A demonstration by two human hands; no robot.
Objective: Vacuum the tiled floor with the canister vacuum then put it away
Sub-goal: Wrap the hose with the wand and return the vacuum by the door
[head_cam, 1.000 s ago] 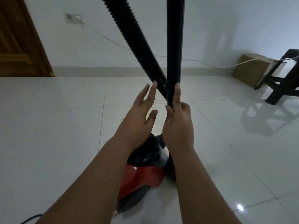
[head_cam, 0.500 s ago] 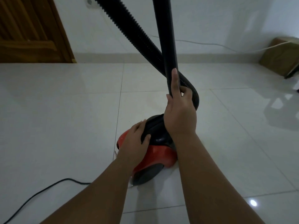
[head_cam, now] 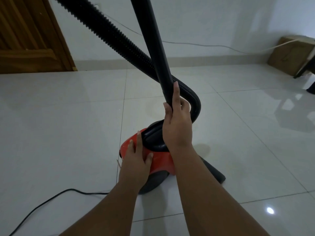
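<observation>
A red canister vacuum (head_cam: 162,163) with a black top handle sits on the white tiled floor (head_cam: 59,133) just in front of me. My right hand (head_cam: 177,123) grips the smooth black wand (head_cam: 153,45), which stands almost upright and leans left at the top. The ribbed black hose (head_cam: 105,29) crosses behind the wand and loops down at the right of my hand. My left hand (head_cam: 138,157) lies flat on the red body, fingers spread. A black nozzle end (head_cam: 215,172) pokes out on the floor right of the canister.
The black power cord (head_cam: 51,200) trails over the floor to the lower left. A wooden door (head_cam: 29,34) is at the back left. A white cable (head_cam: 204,44) runs along the far wall to a cardboard box (head_cam: 289,55) at the right, beside dark furniture legs.
My left hand dropped from beside the wand onto the red canister body. The view tilted down and to the right. My right hand kept its hold on the wand.
</observation>
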